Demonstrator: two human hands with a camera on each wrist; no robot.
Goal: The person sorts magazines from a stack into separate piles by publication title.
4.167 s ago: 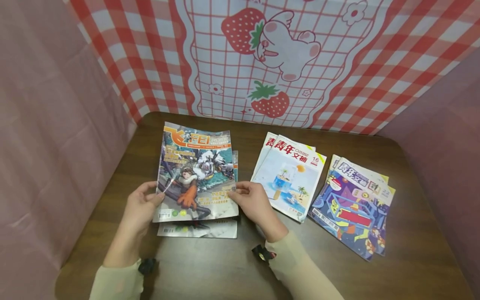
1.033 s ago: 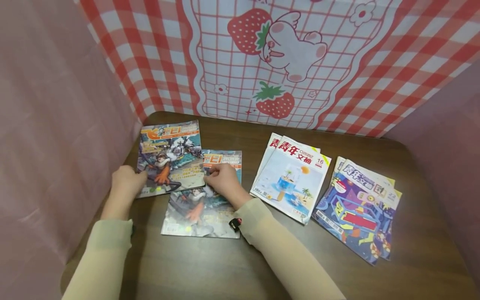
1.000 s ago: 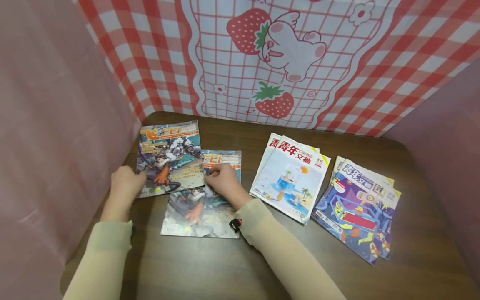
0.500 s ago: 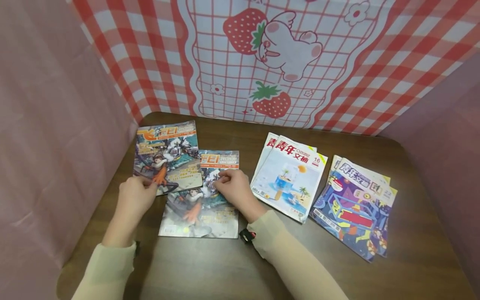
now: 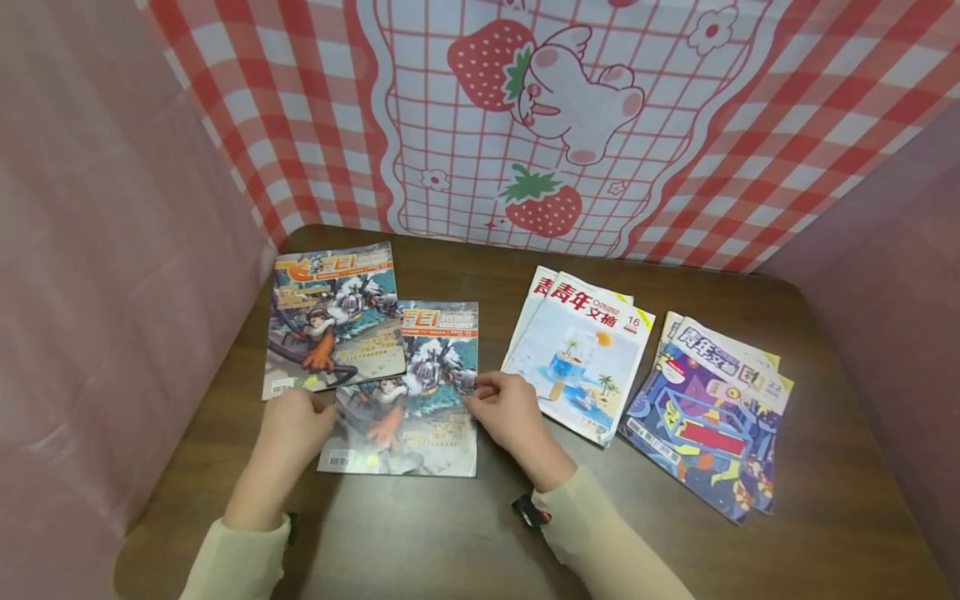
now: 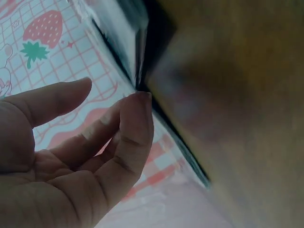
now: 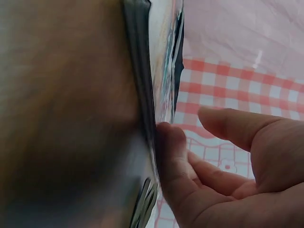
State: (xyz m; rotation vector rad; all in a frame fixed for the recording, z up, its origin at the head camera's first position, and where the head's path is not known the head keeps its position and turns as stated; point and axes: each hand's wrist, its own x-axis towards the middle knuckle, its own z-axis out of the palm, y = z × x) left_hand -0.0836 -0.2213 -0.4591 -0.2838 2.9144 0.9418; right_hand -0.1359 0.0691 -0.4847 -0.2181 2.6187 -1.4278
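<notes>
Two comic magazines with matching covers lie at the left of the table in the head view. The upper-left magazine (image 5: 335,321) overlaps a corner of the lower magazine (image 5: 427,417). My left hand (image 5: 294,425) is at the lower magazine's left side, just below the other one; in the left wrist view a fingertip (image 6: 137,107) meets a magazine edge, with the thumb held apart. At the lower magazine's right edge is my right hand (image 5: 512,408). The right wrist view shows its fingers (image 7: 171,147) touching a magazine edge, thumb also apart.
A pair of white-covered magazines (image 5: 577,358) lies right of my right hand. Farther right is a pair of purple-covered magazines (image 5: 705,417). The brown wooden table (image 5: 420,533) meets a red-checked cloth (image 5: 315,125) behind and a pink curtain (image 5: 112,250) at left.
The comic magazine carried left from above the other now lies at upper left. My left hand has left it and moved toward me and right; my right hand moved right and down.
</notes>
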